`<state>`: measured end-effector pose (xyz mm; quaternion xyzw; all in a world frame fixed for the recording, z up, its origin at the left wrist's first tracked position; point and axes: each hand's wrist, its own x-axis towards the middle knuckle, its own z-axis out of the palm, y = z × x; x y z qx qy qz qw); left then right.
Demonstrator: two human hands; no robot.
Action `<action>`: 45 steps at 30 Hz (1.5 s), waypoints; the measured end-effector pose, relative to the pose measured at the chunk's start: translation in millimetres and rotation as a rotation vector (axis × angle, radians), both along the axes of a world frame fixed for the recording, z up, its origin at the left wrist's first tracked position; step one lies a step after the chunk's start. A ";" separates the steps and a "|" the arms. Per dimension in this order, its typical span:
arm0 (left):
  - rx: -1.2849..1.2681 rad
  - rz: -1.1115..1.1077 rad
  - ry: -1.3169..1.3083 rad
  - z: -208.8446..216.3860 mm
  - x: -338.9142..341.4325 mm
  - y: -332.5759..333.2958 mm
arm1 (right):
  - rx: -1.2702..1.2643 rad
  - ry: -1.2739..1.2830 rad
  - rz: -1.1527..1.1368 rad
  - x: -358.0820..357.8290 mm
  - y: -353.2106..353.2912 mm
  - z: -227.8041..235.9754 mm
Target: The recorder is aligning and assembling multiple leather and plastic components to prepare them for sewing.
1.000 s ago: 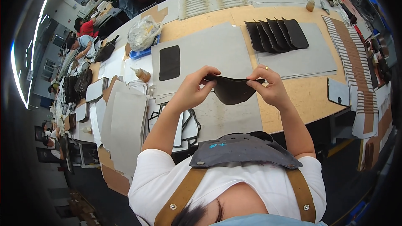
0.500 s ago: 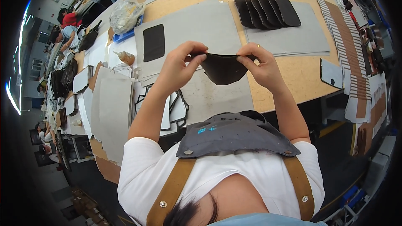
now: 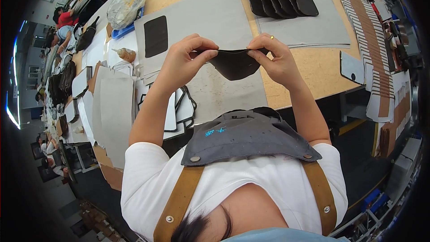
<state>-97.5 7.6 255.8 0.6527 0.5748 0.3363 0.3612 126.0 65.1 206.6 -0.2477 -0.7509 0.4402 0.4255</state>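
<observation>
Between my two hands hangs a thin black leather-like piece (image 3: 236, 66), its upper edge stretched level and its body drooping toward me. My left hand (image 3: 191, 57) pinches the upper left corner between thumb and fingers. At the upper right corner my right hand (image 3: 274, 58), with a ring on one finger, grips the same edge. A flat black rounded panel (image 3: 156, 36) lies on grey sheeting beyond my left hand. Farther off to the right, several similar black pieces (image 3: 280, 1) stand overlapped in a row on a grey board (image 3: 309, 29).
A plastic bag (image 3: 125, 9) sits in a blue tray (image 3: 123, 32) at the far left, with an amber squeeze bottle (image 3: 125, 54) nearer. White black-edged panels (image 3: 183, 107) and stacked grey boards (image 3: 117, 116) lie left of me. A striped strip stack (image 3: 374, 54) lines the right edge.
My view has shifted slightly, so the table and its contents sit a little higher and farther left. Both hands keep their pinch on the black piece.
</observation>
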 end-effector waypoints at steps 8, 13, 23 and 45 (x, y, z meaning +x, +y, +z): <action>0.051 -0.019 0.025 1.0 3.3 -0.2 | -0.017 -0.016 -0.008 -0.4 -0.8 2.0; 0.207 0.040 0.074 -6.8 13.4 -6.4 | -0.041 -0.023 -0.039 -2.9 -3.9 5.0; 0.270 0.056 0.060 -11.1 13.8 -6.0 | -0.025 -0.032 -0.064 -3.0 -4.8 8.6; 0.243 0.018 0.009 -10.7 7.9 -3.7 | 0.024 -0.066 -0.011 -5.3 -3.4 6.9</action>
